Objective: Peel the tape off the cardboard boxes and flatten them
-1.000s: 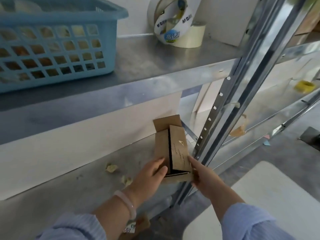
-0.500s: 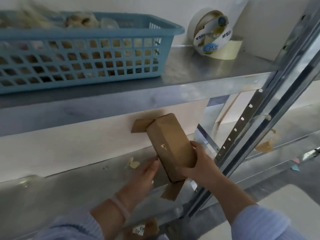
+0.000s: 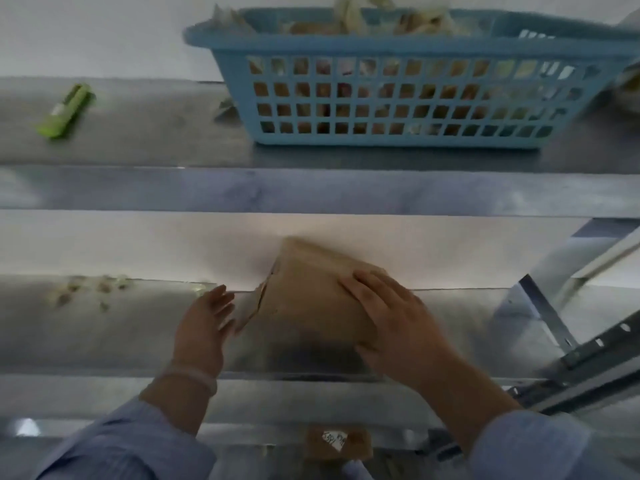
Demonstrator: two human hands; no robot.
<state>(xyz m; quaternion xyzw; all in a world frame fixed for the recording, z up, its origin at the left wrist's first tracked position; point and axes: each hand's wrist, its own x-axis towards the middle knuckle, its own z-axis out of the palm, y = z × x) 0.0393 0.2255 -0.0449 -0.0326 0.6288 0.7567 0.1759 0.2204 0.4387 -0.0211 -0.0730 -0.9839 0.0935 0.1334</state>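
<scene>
— Since half a second ago the cardboard box [image 3: 311, 296] is sitting lower and further left on the lower shelf [image 3: 104, 334], and the view is swinging left, so the tape rolls are out of frame.

— How are the hands sitting?

— The right hand [image 3: 394, 320] is lying across the box's top face, its fingers [image 3: 367, 285] spreading flat over the cardboard while the thumb is hooking round the near edge, so it is holding the box down. The left hand [image 3: 204, 323] is hovering at the box's left end with loose, nearly straight fingers, gripping nothing. A pale bracelet [image 3: 190, 375] is circling that wrist.

— Is it touching the box?

— Blur is smearing that end; a flap seems to be sticking out there, but I cannot tell whether the fingertips are meeting it. The box's far end is blurring against the white wall [image 3: 138, 244] too.

— And around it?

— Pale scraps [image 3: 90, 289] are lying at the back left of the lower shelf. On the upper shelf [image 3: 138, 147] a blue basket [image 3: 408, 50] is standing, filled with crumpled bits I cannot make out, well apart from a green object [image 3: 65, 110] at the left. A perforated metal upright [image 3: 588, 348] is slanting at the right, and a labelled cardboard piece [image 3: 337, 443] is showing at the bottom edge.
</scene>
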